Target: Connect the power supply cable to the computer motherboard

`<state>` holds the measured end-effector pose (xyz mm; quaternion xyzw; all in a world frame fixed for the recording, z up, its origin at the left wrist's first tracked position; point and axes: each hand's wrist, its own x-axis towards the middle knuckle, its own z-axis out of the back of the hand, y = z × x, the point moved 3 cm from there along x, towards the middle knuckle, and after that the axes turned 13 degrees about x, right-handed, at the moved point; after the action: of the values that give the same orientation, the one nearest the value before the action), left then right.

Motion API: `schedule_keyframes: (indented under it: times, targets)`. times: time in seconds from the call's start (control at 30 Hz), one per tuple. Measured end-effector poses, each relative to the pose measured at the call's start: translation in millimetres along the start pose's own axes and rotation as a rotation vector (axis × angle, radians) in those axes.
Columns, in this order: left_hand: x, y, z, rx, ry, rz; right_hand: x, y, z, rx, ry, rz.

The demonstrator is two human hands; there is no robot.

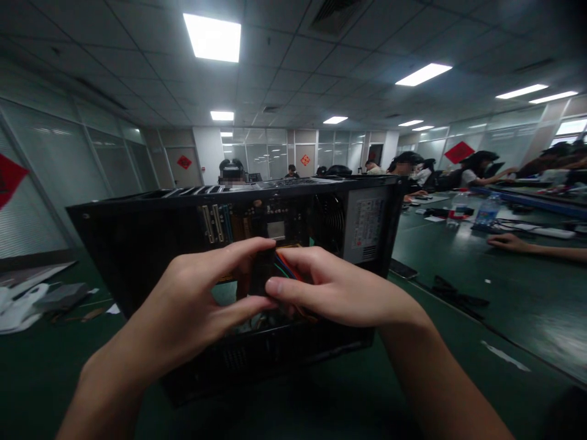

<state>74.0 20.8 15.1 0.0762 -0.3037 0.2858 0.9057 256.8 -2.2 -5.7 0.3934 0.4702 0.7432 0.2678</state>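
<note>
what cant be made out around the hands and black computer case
Head view:
Small dark blocky part: right end, hidden by the right hand.
Thin multicoloured wires: full run, hidden likewise.
Pale printed label: wording, too small and blurred.
Co-worker's bare forearm: elbow, cut off by right edge.

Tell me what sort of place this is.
Probably a shared office or computer workshop: an open computer case stands on a green table, with several people beyond and bright ceiling panels overhead.
</note>
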Motion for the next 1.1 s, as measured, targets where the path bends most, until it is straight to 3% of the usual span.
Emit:
schedule_keyframes:
  times: [0.2,0.57,0.7,0.9,1.1]
  targets:
    - [2.1,-2.2,-1.8,-0.048,0.031,0.011,-0.9,2.0,-0.3,-0.110,-0.013,0.055]
    - [2.9,-4.5,-2.6,-0.062,-0.009,0.010,-1.4,1.6,-1.5,0.161,-0.002,0.048]
    - [2.3,-1.1,-2.2,-0.038,-0.002,-0.005,-0.8,0.0,-4.1,0.104,-0.002,0.026]
    - [3.3,1.8,-1.0,0.054,-0.046,-0.009,1.8,-0.9,-5.7,-0.003,-0.084,0.151]
    - [5.2,12.4,-10.8,0.090,-0.042,-0.021,13.5,-13.8,-0.6,-0.115,-0.132,0.155]
